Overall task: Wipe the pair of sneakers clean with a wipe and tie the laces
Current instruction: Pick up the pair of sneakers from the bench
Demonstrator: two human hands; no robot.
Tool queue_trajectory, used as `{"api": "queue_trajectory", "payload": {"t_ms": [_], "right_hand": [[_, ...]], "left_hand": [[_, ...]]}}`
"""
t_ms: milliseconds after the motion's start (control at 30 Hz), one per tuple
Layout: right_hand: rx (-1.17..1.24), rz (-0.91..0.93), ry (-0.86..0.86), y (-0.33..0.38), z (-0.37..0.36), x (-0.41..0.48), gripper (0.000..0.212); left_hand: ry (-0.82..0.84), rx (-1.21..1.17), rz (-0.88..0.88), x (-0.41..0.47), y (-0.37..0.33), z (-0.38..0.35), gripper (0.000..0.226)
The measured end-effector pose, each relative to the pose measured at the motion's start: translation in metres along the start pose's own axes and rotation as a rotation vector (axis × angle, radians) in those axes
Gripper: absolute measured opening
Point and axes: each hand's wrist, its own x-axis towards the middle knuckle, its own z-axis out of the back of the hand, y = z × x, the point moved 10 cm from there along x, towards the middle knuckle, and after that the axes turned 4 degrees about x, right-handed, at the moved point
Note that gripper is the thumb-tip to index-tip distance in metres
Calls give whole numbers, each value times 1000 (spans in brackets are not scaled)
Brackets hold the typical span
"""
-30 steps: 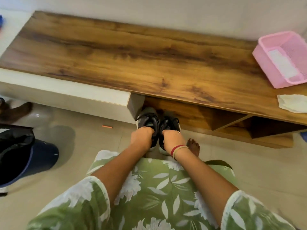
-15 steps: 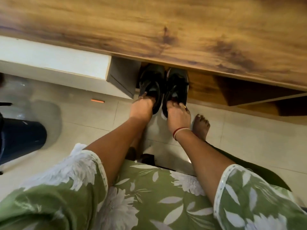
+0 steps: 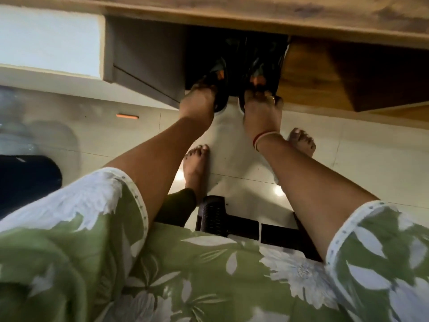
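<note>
Sneakers (image 3: 264, 68) lie parallel, toes pointing away under the bench (image 3: 232, 10); left hand (image 3: 197, 104) and right hand (image 3: 262, 111) grip their heels.

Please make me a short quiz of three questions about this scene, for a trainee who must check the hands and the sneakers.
1. True or false: the left hand holds the left sneaker, and the right hand holds the right sneaker.
2. Where are the sneakers relative to the wooden top? A) on it B) under it C) far from it
3. Fill in: the red and white bands are on the ___ wrist.
Key: 1 true; 2 B; 3 right.
</note>
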Motion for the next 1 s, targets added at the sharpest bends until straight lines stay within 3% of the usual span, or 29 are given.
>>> {"api": "queue_trajectory", "payload": {"t_ms": [133, 200, 267, 367, 400, 467, 567, 667, 900, 1000], "right_hand": [[157, 26, 177, -3, -16, 21, 41], [347, -35, 46, -13, 0, 18, 61], [672, -280, -110, -39, 5, 6, 81], [1305, -859, -10, -62, -51, -14, 99], [1476, -985, 61, -57, -70, -18, 98], [1689, -1058, 153, -42, -87, -13, 76], [1714, -1079, 115, -43, -91, 7, 49], [1669, -1110, 130, -44, -97, 19, 37], [1924, -1140, 139, -42, -95, 41, 46], [1756, -1089, 116, -53, -83, 30, 60]], "left_hand": [[-10, -23, -13, 16, -4, -9, 36], [-54, -67, -44, 17, -6, -8, 45], [-105, -152, -12, 11, -2, -4, 59], [-75, -324, 118, 5, 11, -9, 70], [-53, -345, 110, 5, 9, -12, 66], [-28, -347, 70, 9, 5, -13, 57], [-39, -333, 96, 14, 8, -15, 48], [-43, -326, 124, 23, 10, -14, 48], [-87, -307, 105, 43, 5, 0, 48], [-37, -376, 106, 39, 3, -3, 71]]}}
